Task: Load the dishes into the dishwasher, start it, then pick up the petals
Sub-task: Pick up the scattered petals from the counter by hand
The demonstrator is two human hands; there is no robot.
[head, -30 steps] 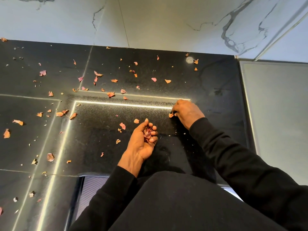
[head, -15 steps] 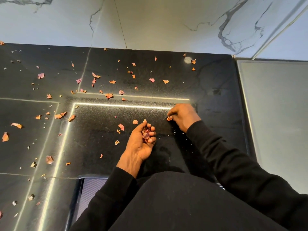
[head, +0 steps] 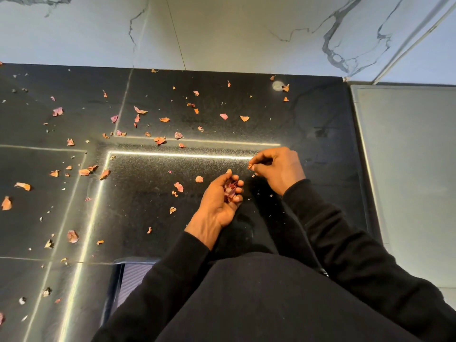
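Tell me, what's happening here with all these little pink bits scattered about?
A person in black sleeves is gathering dried flower petals off a black stone surface. The right hand pinches one small petal at its fingertips. The left hand is cupped palm-up beside it, holding a pile of gathered petals. Plenty of loose petals lie scattered on the surface, mostly to the left and up toward the marble wall, so the job is far from done.

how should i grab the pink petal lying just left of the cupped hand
Probably pinch the pink petal at its edge with thumb and forefinger, coming straight down from above: it lies thin and nearly flat on the black surface, offering no side to wrap.
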